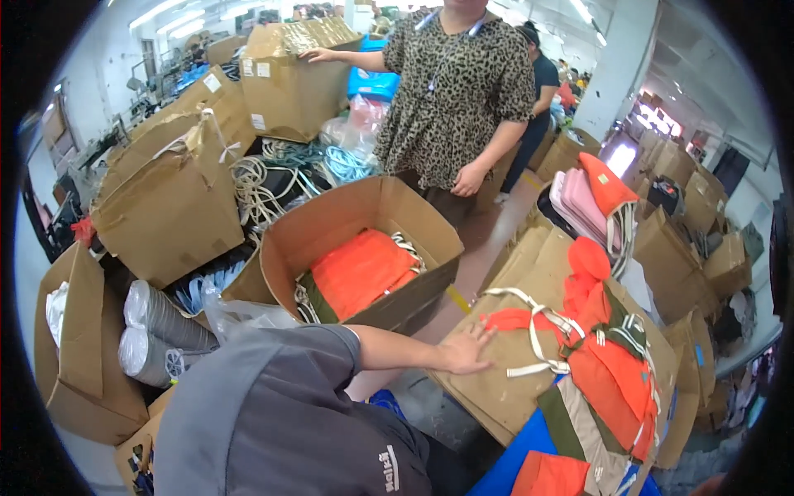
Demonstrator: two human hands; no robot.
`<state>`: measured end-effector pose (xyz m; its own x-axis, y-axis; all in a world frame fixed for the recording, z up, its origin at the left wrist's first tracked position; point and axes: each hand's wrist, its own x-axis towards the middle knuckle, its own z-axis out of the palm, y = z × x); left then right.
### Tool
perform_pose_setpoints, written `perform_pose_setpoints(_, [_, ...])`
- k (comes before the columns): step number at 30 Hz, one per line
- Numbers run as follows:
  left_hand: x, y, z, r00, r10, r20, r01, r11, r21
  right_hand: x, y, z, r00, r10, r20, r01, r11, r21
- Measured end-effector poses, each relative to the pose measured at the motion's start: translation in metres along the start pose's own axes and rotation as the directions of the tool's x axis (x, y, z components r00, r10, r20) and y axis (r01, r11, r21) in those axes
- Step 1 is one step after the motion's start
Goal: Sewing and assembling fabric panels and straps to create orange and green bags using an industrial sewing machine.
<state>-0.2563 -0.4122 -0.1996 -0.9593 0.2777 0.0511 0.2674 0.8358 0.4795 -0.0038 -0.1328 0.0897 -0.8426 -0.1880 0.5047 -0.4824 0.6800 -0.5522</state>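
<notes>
My left hand (463, 351) reaches from my grey sleeve across the view, palm down with fingers apart, on flattened cardboard (459, 388) at the edge of an orange fabric tab. Beside it lie orange, olive and tan fabric items (604, 380) with white straps (538, 364), over blue material (517, 463). An open carton (438, 293) just above my arm holds folded orange fabric (360, 273) with cords. A sliver of skin (713, 485) at the lower right edge may be my right hand; its fingers are hidden.
A co-worker (451, 107) in a leopard-print top stands beyond the carton, a hand on a tall box (294, 91); another person (538, 99) is behind. Cartons (161, 215), cords (256, 186) and wrapped rolls (149, 331) crowd the left. Pink pads (579, 198) and boxes (674, 264) stand right.
</notes>
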Motion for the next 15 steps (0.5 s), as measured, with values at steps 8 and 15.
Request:
perform_pose_setpoints(8, [0.001,-0.001,0.003,0.999,-0.039,0.013,0.038,0.997,0.065,-0.020,-0.008,-0.015,0.996,0.075,-0.051,-0.078,0.995,-0.065])
perform_pose_setpoints(15, [0.001,-0.003,0.007,0.999,-0.029,0.042,0.025,0.997,0.078,-0.029,-0.006,-0.007,0.990,0.108,-0.091,-0.115,0.991,-0.067])
